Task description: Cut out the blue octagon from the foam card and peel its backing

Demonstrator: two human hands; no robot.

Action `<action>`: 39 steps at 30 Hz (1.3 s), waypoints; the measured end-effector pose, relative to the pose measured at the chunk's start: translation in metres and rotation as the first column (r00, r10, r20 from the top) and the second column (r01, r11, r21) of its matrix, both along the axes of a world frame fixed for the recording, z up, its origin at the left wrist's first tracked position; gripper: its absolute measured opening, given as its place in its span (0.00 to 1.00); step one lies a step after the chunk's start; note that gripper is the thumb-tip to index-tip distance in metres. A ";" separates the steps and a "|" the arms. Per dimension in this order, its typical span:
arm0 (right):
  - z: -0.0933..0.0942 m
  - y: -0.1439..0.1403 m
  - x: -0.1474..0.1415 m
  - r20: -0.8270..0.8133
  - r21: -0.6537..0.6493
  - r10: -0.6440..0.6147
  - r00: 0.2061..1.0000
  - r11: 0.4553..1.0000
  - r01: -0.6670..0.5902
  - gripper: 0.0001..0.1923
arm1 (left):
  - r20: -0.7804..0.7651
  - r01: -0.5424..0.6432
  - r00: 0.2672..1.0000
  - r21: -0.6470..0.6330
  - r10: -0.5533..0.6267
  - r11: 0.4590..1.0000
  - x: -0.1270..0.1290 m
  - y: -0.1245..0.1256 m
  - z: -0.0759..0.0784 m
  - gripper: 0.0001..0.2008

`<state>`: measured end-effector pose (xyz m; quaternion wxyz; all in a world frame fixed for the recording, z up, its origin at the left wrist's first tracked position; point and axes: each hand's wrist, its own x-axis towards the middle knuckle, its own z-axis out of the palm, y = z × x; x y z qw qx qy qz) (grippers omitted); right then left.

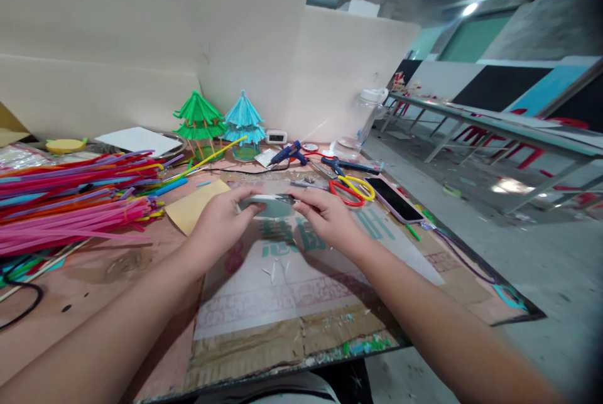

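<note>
My left hand [230, 211] is closed around the left end of a thin, pale white flat piece [264, 208], thumb below and fingers above. At the piece's right end my right hand [325, 212] pinches a small pointed blade-like tool [285, 199], dark and grey; the fingers hide its handle. Both hands are raised over a white printed plastic sheet [264, 294] with green characters and a pink border. A few thin white slivers [276, 271] lie on this sheet below the hands.
Bundled pipe cleaners [70, 203] fill the left side, near a yellow sheet [193, 208]. Behind stand green [195, 118] and blue [244, 116] umbrella-like models. A glue gun [287, 152], scissors [351, 189], phone [394, 200] and bottle [370, 112] lie or stand right.
</note>
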<state>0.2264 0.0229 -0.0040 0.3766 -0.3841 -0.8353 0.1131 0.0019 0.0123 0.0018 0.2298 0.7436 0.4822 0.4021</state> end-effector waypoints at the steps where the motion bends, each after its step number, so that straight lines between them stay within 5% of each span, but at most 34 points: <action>1: 0.000 0.000 0.000 0.003 0.003 -0.002 1.000 1.000 0.002 0.15 | -0.005 0.002 1.000 -0.007 -0.002 1.000 0.000 0.000 0.000 0.10; 18: -0.001 0.001 0.004 -0.044 0.036 -0.069 0.997 0.997 0.070 0.16 | 0.071 -0.048 0.996 -0.101 0.055 0.994 -0.001 0.005 0.002 0.13; 39: 0.001 0.002 0.006 0.086 0.052 -0.085 0.993 0.995 0.081 0.16 | 0.098 0.038 0.995 -0.158 -0.022 0.987 0.000 0.006 -0.006 0.15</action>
